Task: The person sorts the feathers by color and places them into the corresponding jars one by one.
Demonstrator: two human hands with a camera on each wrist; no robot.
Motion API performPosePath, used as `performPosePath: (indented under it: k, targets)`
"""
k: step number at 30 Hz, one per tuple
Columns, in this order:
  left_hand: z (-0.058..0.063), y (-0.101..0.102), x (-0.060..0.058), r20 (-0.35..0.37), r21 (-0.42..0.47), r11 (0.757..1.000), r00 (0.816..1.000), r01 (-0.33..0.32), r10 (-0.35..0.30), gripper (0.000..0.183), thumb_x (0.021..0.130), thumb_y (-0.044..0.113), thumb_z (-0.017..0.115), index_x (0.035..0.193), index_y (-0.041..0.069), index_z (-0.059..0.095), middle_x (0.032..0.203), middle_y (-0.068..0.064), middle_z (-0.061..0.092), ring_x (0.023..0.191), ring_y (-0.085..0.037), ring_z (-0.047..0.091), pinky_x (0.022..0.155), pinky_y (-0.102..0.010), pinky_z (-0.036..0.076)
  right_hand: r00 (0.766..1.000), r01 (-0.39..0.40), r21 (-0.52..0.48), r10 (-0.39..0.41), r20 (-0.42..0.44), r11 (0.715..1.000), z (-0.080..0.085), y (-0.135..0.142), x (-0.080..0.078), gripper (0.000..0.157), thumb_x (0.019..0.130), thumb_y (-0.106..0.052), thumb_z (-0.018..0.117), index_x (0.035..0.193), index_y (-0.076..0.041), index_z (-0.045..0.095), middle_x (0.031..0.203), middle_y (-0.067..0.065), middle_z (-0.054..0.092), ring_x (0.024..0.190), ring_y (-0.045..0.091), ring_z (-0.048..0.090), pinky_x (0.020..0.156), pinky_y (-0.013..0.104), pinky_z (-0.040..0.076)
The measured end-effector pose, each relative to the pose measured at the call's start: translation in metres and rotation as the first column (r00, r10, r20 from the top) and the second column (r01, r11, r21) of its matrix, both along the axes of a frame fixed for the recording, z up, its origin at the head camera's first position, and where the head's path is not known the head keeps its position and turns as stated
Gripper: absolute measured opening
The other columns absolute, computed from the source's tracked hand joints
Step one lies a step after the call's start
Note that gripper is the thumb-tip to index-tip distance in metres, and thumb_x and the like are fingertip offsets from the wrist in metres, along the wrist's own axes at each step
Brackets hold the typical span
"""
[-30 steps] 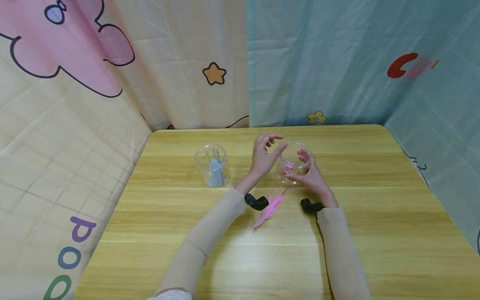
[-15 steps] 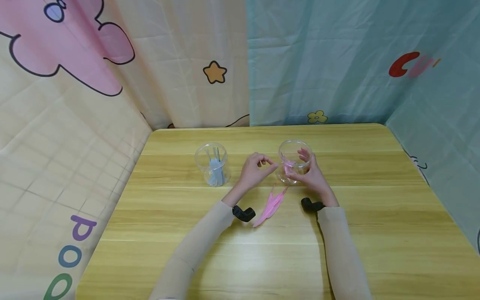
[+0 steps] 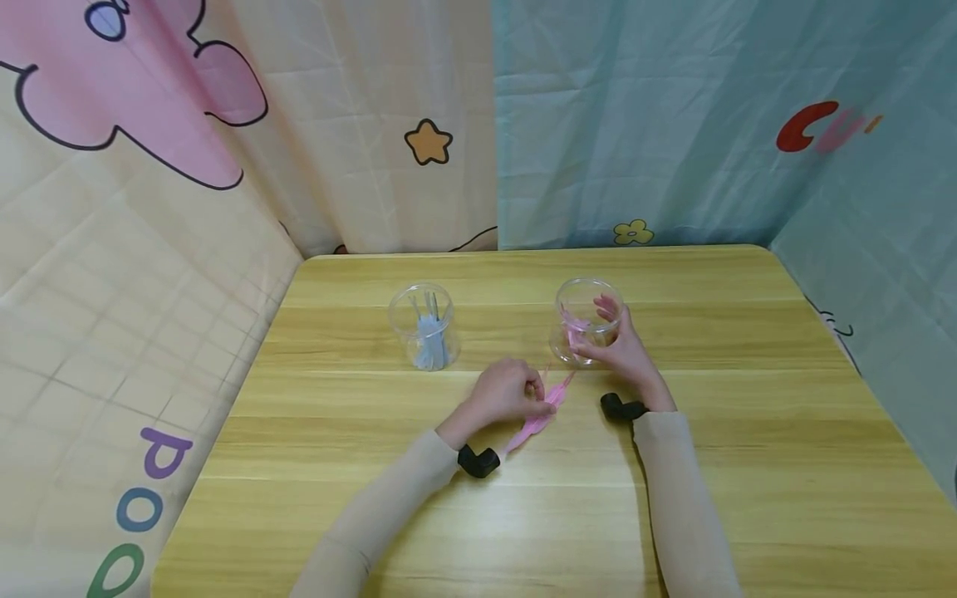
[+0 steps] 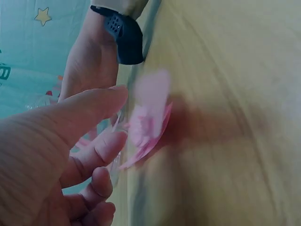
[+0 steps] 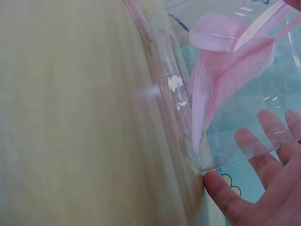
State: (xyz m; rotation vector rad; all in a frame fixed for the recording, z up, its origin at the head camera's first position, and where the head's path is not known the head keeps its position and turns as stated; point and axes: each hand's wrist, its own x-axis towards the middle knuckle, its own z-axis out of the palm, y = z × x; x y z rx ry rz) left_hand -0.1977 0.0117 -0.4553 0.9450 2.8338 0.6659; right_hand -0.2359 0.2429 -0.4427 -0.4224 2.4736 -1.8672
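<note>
Pink feathers (image 3: 540, 422) lie in a small heap on the table, beneath my left hand (image 3: 512, 390). In the left wrist view, the thumb (image 4: 106, 101) and fingers are apart beside the blurred feathers (image 4: 149, 117), and no pinch shows. My right hand (image 3: 628, 353) grips a clear round jar (image 3: 586, 291) that stands upright, its thumb low at the near side and fingers round the far side. Through the jar wall (image 5: 235, 136) in the right wrist view, several pink feathers (image 5: 230, 70) are seen inside.
Another clear jar (image 3: 411, 336), holding light blue feathers (image 3: 431, 342), stands to the left on the wooden table (image 3: 673, 498). Printed curtains (image 3: 598, 124) hang behind the table and along both sides.
My left hand has come down from beside the right jar's rim, toward me, to the feathers on the table. The right hand keeps its grip on the jar in the same place.
</note>
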Motion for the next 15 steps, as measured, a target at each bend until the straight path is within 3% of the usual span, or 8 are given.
performPosePath:
  k: [15]
  targets:
    - [-0.0038, 0.0078, 0.0103, -0.026, -0.117, 0.991, 0.998, -0.068, 0.066, 0.032, 0.074, 0.055, 0.073, 0.066, 0.028, 0.060, 0.071, 0.011, 0.048, 0.070, -0.010, 0.044, 0.056, -0.022, 0.036, 1.000, 0.005, 0.020, -0.005, 0.010, 1.000, 0.0033, 0.0009, 0.0011, 0.092, 0.078, -0.002, 0.076, 0.146, 0.002, 0.013, 0.149, 0.021, 0.023, 0.136, 0.040, 0.019, 0.107, 0.058, 0.016]
